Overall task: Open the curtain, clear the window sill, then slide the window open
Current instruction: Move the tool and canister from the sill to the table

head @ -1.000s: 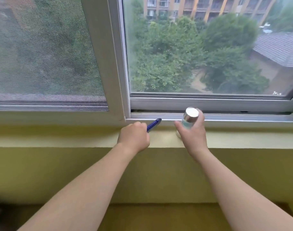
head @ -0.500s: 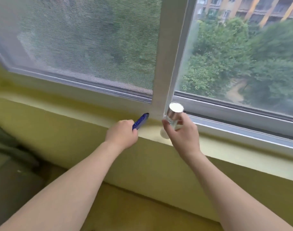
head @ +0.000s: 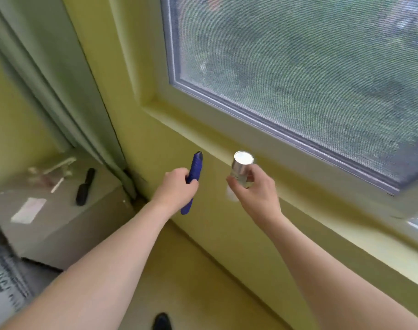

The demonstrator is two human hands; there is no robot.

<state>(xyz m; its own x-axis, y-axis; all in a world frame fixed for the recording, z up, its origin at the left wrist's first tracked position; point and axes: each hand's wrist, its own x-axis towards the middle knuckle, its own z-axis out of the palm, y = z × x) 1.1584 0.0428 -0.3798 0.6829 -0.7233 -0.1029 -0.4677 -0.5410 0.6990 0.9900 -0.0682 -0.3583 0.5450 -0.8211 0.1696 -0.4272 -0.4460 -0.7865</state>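
Two hands: both raised in front of the yellow wall, each wrapped around one item.
Left hand [head: 175, 189]: fist closed on a blue pen-like tool [head: 192, 179], its tip pointing up past the knuckles, its tail below the palm.
Right hand [head: 256, 192]: fingers clasped round a small bottle with a silver cap [head: 241, 168], cap uppermost.
Window sill [head: 286, 177]: just beyond the right hand, running away rightward.
Window [head: 310, 75]: above the sill, mesh-screened.
Curtain [head: 60, 91]: left of the left hand, gathered aside.
Counter [head: 55, 222]: left of the left hand, low, carrying a black brush [head: 85, 186].
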